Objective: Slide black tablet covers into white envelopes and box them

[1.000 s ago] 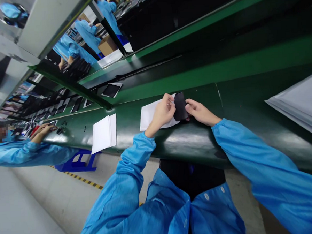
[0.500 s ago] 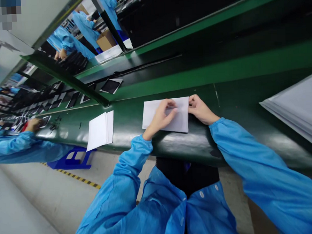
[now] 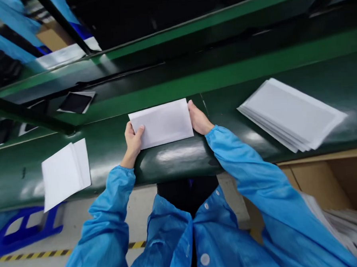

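Note:
A white paper sleeve [image 3: 162, 123] lies flat on the dark green work surface [image 3: 174, 159] right in front of me. My left hand [image 3: 133, 142] grips its left end, thumb on top of the paper. At the sleeve's right end, my right hand [image 3: 197, 118] holds the edge with the fingers tucked behind it. Whatever is inside the sleeve is hidden.
A stack of white sleeves [image 3: 291, 113] lies to the right. Another white sleeve [image 3: 64, 173] hangs over the table's near edge at left. A dark flat panel on white backing [image 3: 76, 102] sits on the belt behind. An open cardboard box [image 3: 324, 181] stands low at right.
A second ago both hands were slipping a black flat item into the sleeve; it is now out of sight. My hands have moved out to the sleeve's two ends. My view swung right.

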`<state>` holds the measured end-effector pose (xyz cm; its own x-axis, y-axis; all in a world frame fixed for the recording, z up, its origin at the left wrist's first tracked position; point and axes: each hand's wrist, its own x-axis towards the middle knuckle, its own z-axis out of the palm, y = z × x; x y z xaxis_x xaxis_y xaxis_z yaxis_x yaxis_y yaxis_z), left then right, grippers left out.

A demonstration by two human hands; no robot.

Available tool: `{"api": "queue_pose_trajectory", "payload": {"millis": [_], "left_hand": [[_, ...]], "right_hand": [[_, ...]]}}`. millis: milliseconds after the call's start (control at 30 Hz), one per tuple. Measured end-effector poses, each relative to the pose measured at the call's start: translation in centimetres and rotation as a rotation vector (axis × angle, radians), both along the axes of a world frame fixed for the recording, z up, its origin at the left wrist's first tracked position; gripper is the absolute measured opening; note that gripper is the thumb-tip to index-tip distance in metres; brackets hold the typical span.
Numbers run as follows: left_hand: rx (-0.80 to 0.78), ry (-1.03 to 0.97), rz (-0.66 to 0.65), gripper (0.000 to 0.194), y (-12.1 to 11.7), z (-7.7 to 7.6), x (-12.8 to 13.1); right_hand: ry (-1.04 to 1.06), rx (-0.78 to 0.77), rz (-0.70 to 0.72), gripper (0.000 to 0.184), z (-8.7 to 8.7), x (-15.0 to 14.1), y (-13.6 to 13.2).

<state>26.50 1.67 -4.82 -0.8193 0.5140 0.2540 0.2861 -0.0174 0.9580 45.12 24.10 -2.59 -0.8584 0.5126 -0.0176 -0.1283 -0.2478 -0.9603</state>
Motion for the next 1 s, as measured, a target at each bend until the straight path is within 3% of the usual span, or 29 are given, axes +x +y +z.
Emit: {"api": "queue_pose_trajectory", "payload": {"millis": [133, 267, 333, 433, 533, 633, 733, 867, 1000], "left_hand": [[0.066, -0.040, -0.104, 0.060, 2.9, 0.3, 1.0], [0.039, -0.131, -0.363, 0.057, 3.3, 0.5, 1.0], [0.035, -0.102, -0.342, 0.049, 2.6, 0.5, -0.3], [0.026, -0.013, -0.192, 0.032, 1.4, 0.4, -3.4], [-0.007, 0.063, -0.116, 0.022, 0.6, 0.6, -6.5], [-0.068, 0.132, -0.009, 0.012, -0.2, 1.2, -8.9], [-0.141, 0.189, 0.184, 0.012, -1.6, 2.0, -11.0], [-0.211, 0.191, 0.411, 0.020, -3.6, 3.0, -13.5], [-0.250, 0.195, 0.462, 0.022, -4.5, 3.3, -14.8]], "right_hand": [[-0.107, 0.283, -0.091, 0.082, 0.4, 2.4, 0.2], [-0.153, 0.335, -0.502, 0.060, 0.4, 10.0, 1.7], [-0.195, 0.364, -0.799, 0.044, 1.1, 15.5, 3.6], [-0.234, 0.480, -1.272, 0.022, 3.3, 23.2, 7.2], [-0.336, 0.444, -1.495, 0.015, 5.6, 27.4, 9.7], [-0.473, 0.269, -1.554, 0.022, 6.6, 28.1, 10.3], [-0.557, 0.205, -1.501, 0.026, 6.6, 27.4, 9.6], [-0.630, 0.270, -1.495, 0.032, 6.6, 26.7, 8.9], [-0.717, 0.348, -1.451, 0.030, 6.4, 26.7, 9.2]]}}
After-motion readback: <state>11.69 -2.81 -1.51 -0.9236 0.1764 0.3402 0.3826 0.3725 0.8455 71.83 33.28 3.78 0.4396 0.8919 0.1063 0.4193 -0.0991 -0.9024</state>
